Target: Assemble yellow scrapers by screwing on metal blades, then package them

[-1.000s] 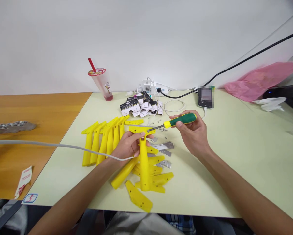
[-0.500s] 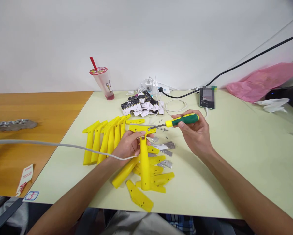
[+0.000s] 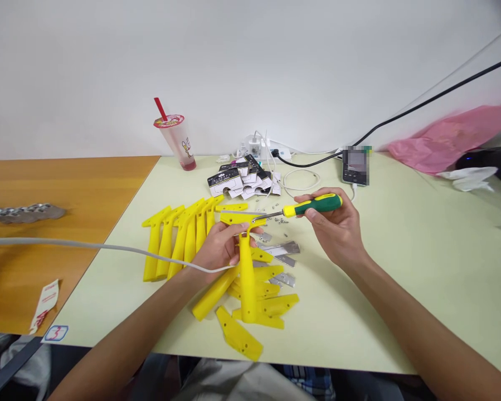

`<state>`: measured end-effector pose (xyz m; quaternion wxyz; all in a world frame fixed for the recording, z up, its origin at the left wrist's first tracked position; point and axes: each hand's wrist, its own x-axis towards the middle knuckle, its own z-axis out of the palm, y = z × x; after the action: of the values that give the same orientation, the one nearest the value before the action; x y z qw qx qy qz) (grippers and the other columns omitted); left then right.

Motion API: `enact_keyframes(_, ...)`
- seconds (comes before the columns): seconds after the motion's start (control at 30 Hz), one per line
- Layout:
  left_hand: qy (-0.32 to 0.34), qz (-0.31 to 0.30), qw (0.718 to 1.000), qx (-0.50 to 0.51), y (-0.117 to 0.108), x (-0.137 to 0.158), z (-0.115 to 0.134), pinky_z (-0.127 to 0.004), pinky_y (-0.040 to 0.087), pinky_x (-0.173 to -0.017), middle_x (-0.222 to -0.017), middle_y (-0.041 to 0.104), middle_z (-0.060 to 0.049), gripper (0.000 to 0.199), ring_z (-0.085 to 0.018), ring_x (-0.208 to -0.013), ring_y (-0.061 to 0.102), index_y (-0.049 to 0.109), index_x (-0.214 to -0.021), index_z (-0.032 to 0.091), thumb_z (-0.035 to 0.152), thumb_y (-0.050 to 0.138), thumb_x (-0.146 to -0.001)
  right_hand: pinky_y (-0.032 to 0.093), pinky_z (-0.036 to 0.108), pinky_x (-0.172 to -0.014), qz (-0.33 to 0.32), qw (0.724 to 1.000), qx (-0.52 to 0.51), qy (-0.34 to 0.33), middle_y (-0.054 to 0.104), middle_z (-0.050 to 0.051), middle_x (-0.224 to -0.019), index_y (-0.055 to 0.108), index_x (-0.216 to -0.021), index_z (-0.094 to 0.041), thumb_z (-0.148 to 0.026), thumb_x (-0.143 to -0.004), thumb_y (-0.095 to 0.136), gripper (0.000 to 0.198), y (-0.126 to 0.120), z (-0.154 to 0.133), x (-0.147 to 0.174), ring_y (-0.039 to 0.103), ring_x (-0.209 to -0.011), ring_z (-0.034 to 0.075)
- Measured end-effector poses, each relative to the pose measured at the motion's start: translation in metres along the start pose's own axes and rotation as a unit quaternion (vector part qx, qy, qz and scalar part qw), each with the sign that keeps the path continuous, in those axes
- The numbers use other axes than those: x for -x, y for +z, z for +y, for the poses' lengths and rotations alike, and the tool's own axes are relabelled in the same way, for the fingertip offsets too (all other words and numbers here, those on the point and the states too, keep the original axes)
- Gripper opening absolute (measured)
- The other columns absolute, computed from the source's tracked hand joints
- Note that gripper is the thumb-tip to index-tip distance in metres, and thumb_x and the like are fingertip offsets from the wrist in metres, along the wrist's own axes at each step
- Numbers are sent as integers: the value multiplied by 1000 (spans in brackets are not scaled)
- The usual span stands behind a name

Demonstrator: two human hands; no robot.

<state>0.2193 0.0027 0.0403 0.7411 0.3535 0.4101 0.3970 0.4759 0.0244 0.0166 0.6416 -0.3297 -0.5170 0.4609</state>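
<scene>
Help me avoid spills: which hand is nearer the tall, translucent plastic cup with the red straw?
Left: the left hand is in front of the cup, slightly right; the right hand, holding a green-and-yellow screwdriver, is farther right.

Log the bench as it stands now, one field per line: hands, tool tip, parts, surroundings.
Left hand: holds a yellow T-shaped tool
Right hand: grips a green-and-yellow screwdriver
Screwdriver tip: at the held tool's head
Left of held tool: row of similar yellow tools
Near held tool: loose yellow plates, flat metal blades
Back of table: cup with red straw, black-and-white cards, phone
</scene>
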Motion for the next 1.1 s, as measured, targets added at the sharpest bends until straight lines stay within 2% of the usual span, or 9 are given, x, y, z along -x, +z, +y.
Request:
enact_keyframes(0.2, 12, 28, 1000, -8, -3, -3, -6, -16, 33, -34, -91, 81, -14, 43, -6, -49, 56, 83, -91, 8, 49, 93, -83, 65, 36, -81, -8, 1000, 3, -5, 85, 2, -109, 72, -109, -32, -34, -87, 96, 33, 1, 1, 1, 80, -108, 24)
enact_keyframes(0.43, 3, 39, 999, -34, -5, -3, -6, -16, 22, -33, -64, 69, -6, 46, -3, -39, 42, 87, -93, 8, 53, 90, -84, 66, 39, -81, -17, 1000, 15, -6, 86, 3, -108, 72, -108, -32, -37, -86, 96, 33, 2, -1, 2, 80, -107, 26)
enact_keyframes(0.6, 2, 51, 998, -41, -2, -2, -3, -17, 20, -33, -61, 67, -5, 48, -4, -39, 42, 86, -89, 7, 53, 92, -78, 65, 36, -81, 7, 1000, -5, -1, 86, 3, -109, 74, -108, -31, -37, -85, 97, 33, 2, -3, 0, 80, -103, 23)
enact_keyframes(0.83, 18, 57, 997, -54, -3, -4, -6, -19, 15, -34, -57, 64, -2, 47, -3, -37, 35, 85, -88, 9, 55, 90, -79, 65, 37, -79, 7, 1000, -17, 19, 86, 4, -109, 74, -107, -30, -41, -84, 97, 34, 5, -4, 0, 79, -95, 22)
enact_keyframes(1.1, 50, 73, 995, -52, -6, -5, -12, -20, 27, -41, -51, 58, -2, 45, -7, -45, 44, 84, -80, 10, 55, 91, -76, 65, 36, -78, 29, 999, -18, 25, 85, 2, -106, 73, -107, -30, -46, -85, 96, 36, 6, -2, 1, 77, -89, 20)
